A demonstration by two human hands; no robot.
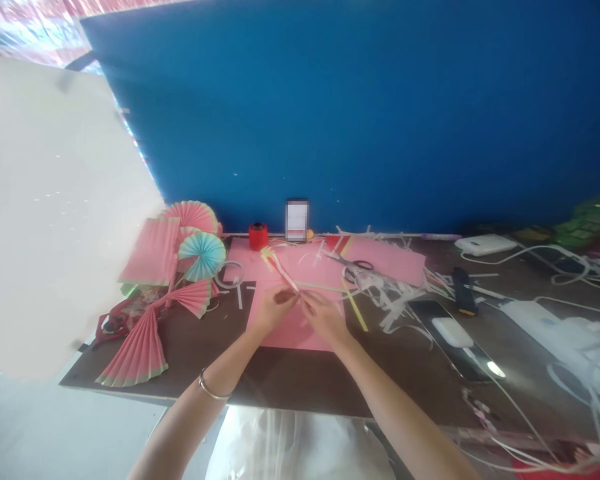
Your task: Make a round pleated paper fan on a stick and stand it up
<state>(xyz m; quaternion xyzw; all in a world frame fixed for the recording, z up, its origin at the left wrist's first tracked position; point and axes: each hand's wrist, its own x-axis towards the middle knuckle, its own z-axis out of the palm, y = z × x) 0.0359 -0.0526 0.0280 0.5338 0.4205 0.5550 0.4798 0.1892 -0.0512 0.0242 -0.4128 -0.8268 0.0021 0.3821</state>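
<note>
My left hand [275, 308] and my right hand [325, 319] meet over the pink paper sheets [300, 337], fingers closed in a pinch. Between them they hold the lower end of a narrow folded paper strip [286, 273], pink and whitish. It slants up and to the left; a small yellowish piece [267, 254] shows at its far tip. My fingers partly hide the held end. Scissors [359, 265] with dark handles rest on the paper to the right of my hands. A yellow strip [355, 305] lies beside my right hand.
Pleated pink fans [140, 350] and a blue-green rosette [203, 256] sit at the left. Behind my hands are a red round object [258, 237] and an upright phone [297, 220]. White paper scraps [397, 300], another phone [453, 340] and a power strip [545, 327] with cables lie right.
</note>
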